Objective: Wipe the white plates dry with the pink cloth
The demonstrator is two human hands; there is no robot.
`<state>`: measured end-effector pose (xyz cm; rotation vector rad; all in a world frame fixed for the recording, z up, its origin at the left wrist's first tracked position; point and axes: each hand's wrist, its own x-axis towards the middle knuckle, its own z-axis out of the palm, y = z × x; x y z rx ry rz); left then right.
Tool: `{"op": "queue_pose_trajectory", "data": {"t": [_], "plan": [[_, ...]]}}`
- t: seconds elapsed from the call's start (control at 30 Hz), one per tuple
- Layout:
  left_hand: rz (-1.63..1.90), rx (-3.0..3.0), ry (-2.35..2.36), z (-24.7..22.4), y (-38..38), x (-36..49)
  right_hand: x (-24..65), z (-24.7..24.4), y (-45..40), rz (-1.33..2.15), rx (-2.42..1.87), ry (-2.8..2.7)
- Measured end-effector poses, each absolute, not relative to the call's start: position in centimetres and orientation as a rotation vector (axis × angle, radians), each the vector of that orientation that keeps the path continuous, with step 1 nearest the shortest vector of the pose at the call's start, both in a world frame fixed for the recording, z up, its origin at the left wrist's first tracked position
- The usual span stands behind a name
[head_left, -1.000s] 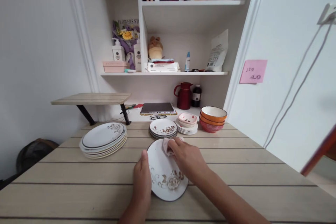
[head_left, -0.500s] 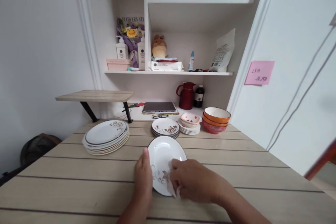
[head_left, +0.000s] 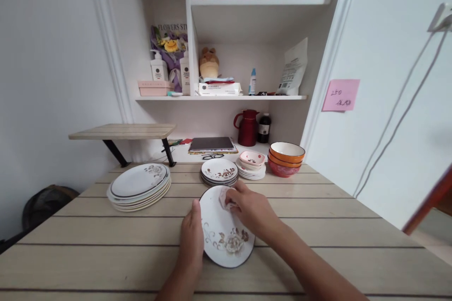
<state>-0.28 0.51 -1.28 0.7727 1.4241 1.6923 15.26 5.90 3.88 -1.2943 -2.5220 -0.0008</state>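
Observation:
A white plate (head_left: 221, 225) with a dark rim and a brown flower pattern is tilted up towards me over the table. My left hand (head_left: 192, 233) grips its left edge, thumb on the front and the other fingers hidden behind. My right hand (head_left: 249, 207) pinches a crumpled white tissue (head_left: 224, 199) and presses it on the upper part of the plate. Just behind stands a stack of smaller flowered plates (head_left: 219, 170), close to my right fingertips.
Large plates (head_left: 139, 183) are stacked at the left, near a small raised wooden shelf (head_left: 122, 131). Small dishes (head_left: 251, 164) and orange and red bowls (head_left: 286, 157) stand at the back right. Behind them are a laptop (head_left: 212, 144), glasses (head_left: 213, 156) and a red jug (head_left: 247, 128).
My right hand has moved the tissue from the plate's lower right up to its top, uncovering the flower. My left hand keeps its hold. The view has shifted slightly right.

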Motion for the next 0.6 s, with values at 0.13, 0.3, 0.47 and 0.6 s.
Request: {"op": "queue_pose_trajectory", "data": {"t": [0.13,0.3,0.47,0.6], "plan": [[1.659,0.819,1.441,-1.3,0.5,-0.4,16.8,4.9,4.7,-0.041,-1.255,-2.803],[1.659,0.801,1.464,-1.1,0.5,-0.7,15.7,5.0,2.4,0.326,-0.811,-2.984],[1.647,0.823,1.427,-1.2,0.4,-0.9,13.1,3.5,2.4,0.463,-0.679,-2.711],[1.624,0.85,1.412,-1.4,0.5,-0.9,13.2,3.1,4.3,0.264,-0.89,-2.53]]}}
